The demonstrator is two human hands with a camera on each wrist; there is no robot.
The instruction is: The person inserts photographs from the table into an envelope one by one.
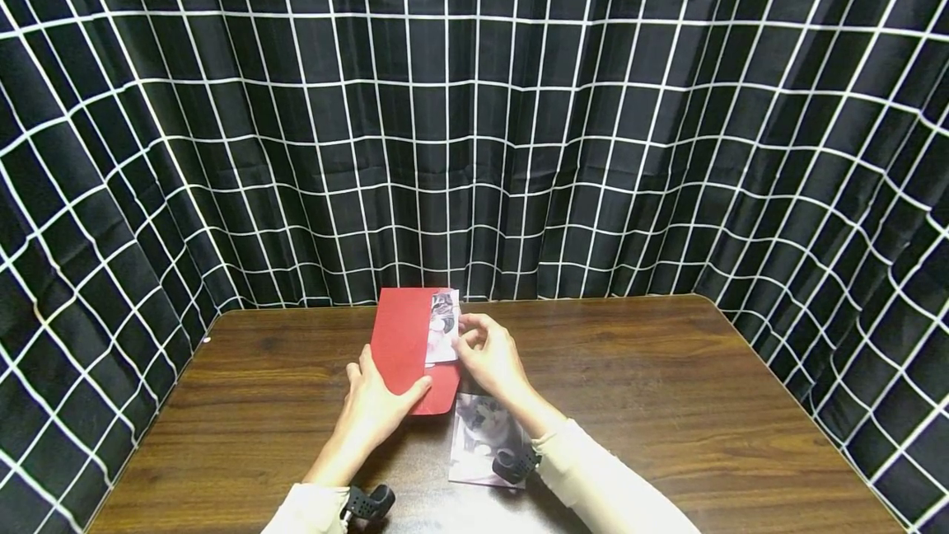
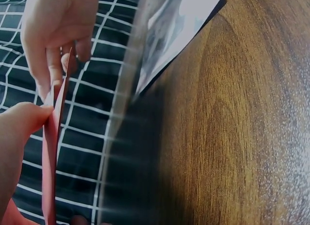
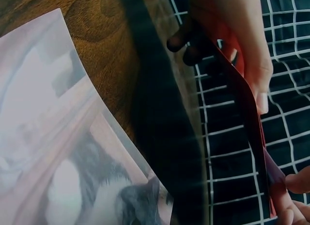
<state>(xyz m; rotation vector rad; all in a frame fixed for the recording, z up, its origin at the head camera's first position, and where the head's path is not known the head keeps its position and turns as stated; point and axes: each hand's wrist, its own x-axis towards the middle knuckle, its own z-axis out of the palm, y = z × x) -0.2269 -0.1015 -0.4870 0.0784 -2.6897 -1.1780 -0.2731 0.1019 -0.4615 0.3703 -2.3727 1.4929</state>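
My left hand (image 1: 374, 398) grips a red envelope (image 1: 400, 328) along its lower part, thumb on the near face and fingers round the left edge. A photo with a cat (image 1: 442, 328) sticks partly out of the envelope's right side. My right hand (image 1: 493, 357) pinches the outer edge of that photo between thumb and fingers. The right wrist view catches the envelope (image 3: 249, 118) nearly edge-on, the photo's purplish corner (image 3: 273, 169) at my right fingertips. In the left wrist view my left thumb (image 2: 22, 121) presses on the envelope (image 2: 50, 167), held above the table.
A second cat photo (image 1: 482, 431) lies on the wooden table (image 1: 630, 402) below my right forearm, partly covered by the wrist camera (image 1: 516, 465). A black curtain with white grid lines (image 1: 504, 147) hangs behind the table and along both sides.
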